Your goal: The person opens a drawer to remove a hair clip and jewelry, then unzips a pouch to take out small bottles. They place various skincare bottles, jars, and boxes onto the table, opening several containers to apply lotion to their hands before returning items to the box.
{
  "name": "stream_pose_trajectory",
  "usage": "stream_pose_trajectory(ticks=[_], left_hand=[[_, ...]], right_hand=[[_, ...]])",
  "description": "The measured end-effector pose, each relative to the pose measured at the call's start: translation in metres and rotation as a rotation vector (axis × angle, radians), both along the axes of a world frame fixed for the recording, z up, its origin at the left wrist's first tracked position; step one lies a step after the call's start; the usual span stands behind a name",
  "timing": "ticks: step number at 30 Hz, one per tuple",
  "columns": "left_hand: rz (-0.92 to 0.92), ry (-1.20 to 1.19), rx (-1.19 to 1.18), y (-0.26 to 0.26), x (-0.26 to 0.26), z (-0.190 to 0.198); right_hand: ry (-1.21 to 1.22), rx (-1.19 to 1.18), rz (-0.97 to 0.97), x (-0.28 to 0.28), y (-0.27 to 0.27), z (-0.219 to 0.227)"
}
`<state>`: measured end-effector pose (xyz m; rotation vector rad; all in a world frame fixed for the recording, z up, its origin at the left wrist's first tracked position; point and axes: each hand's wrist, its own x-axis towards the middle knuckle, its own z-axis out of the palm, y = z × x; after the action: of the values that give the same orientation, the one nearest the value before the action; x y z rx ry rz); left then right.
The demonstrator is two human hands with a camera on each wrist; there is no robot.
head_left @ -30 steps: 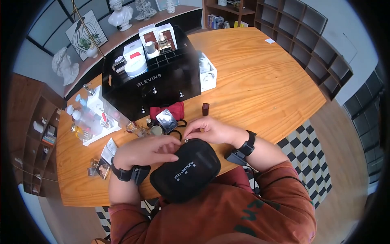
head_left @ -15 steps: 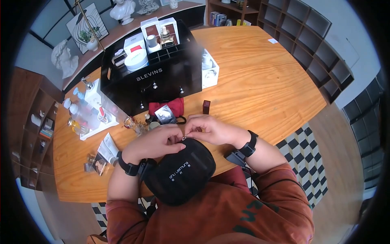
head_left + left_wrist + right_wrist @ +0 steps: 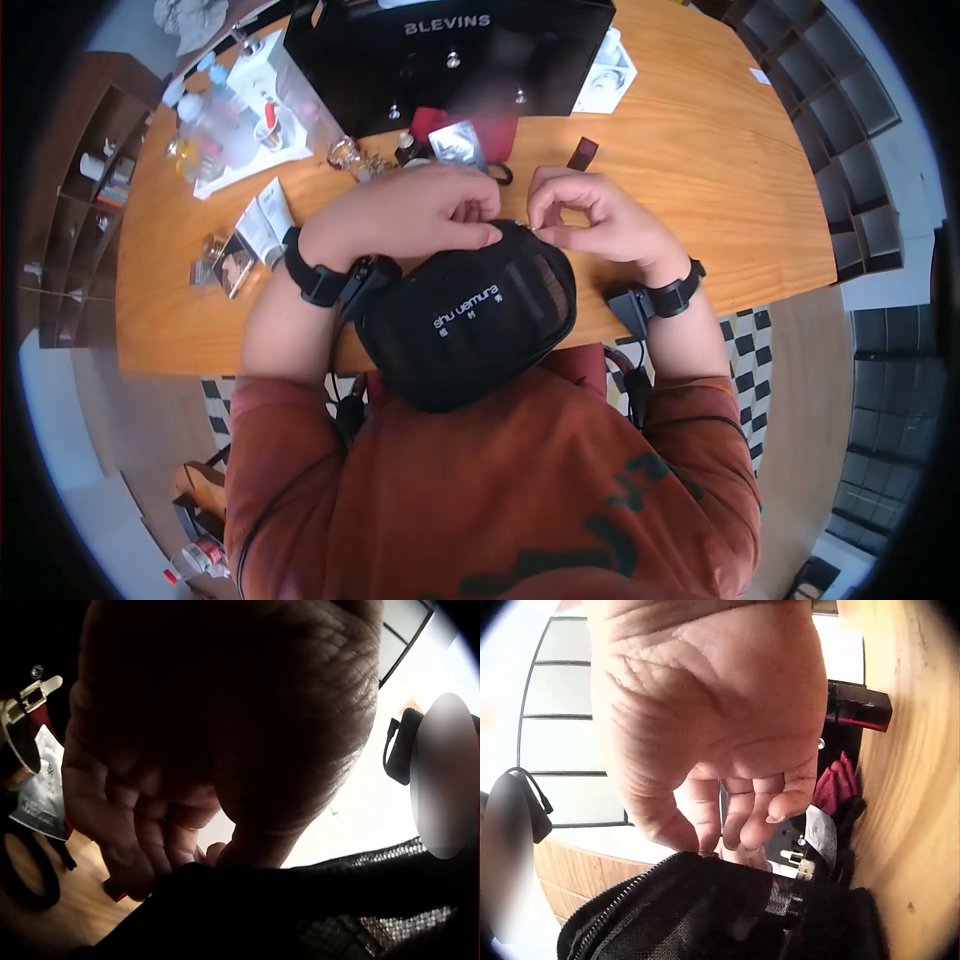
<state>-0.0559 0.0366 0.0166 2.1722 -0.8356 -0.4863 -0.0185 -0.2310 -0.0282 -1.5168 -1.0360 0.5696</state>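
A black zippered cosmetic pouch [image 3: 462,345] with white lettering rests against the person's front at the table edge. My left hand [image 3: 415,212] pinches the pouch's top edge between thumb and curled fingers. Just to its right, my right hand [image 3: 605,222] holds the small metal zipper pull [image 3: 530,230] between thumb and forefinger. The right wrist view shows the zipper teeth [image 3: 619,904] running along the pouch's edge below the thumb. In the left wrist view, the left fingertips are partly hidden by the dark pouch fabric [image 3: 225,911].
A black organizer box [image 3: 430,70] stands behind the hands. Before it lie a red cloth item [image 3: 495,135], a silver sachet [image 3: 458,145] and a dark red lipstick-like block [image 3: 583,153]. At left are a white tray [image 3: 250,165] of bottles and some tubes [image 3: 265,222].
The head view has tipped downward. The left hand has come from resting loosely over the pouch to pinching its edge. The right hand has shifted rightward, away from the left, with the zipper pull.
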Motion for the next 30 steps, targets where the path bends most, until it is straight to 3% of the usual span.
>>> stream_pose_trajectory(ticks=[3, 8, 10, 14, 17, 20, 25, 28, 30], left_hand=[[-0.002, 0.027, -0.027, 0.001, 0.000, 0.001], [0.010, 0.042, 0.006, 0.006, 0.005, -0.003], [0.009, 0.142, -0.045, 0.008, 0.007, -0.004], [0.084, 0.251, -0.223, -0.001, 0.011, -0.016], [0.001, 0.092, -0.200, -0.004, 0.012, -0.023], [0.062, 0.135, -0.193, -0.006, 0.008, -0.017], [0.099, -0.122, -0.012, 0.002, 0.003, -0.004], [0.132, -0.269, -0.046, 0.015, 0.006, -0.010], [0.160, -0.271, 0.035, 0.023, 0.008, -0.003]], right_hand=[[0.166, -0.058, 0.013, -0.003, -0.004, 0.003], [0.267, 0.034, -0.007, 0.002, -0.006, -0.011], [0.401, 0.061, -0.005, 0.003, -0.005, -0.011], [0.392, 0.051, -0.039, 0.000, -0.002, -0.009], [0.367, 0.062, -0.094, -0.001, 0.000, -0.010], [0.316, 0.078, -0.074, -0.001, -0.001, -0.007], [0.276, -0.031, 0.003, -0.002, -0.008, 0.000], [0.225, -0.058, -0.032, -0.006, -0.010, 0.011], [0.163, -0.063, 0.040, -0.001, -0.014, 0.011]])
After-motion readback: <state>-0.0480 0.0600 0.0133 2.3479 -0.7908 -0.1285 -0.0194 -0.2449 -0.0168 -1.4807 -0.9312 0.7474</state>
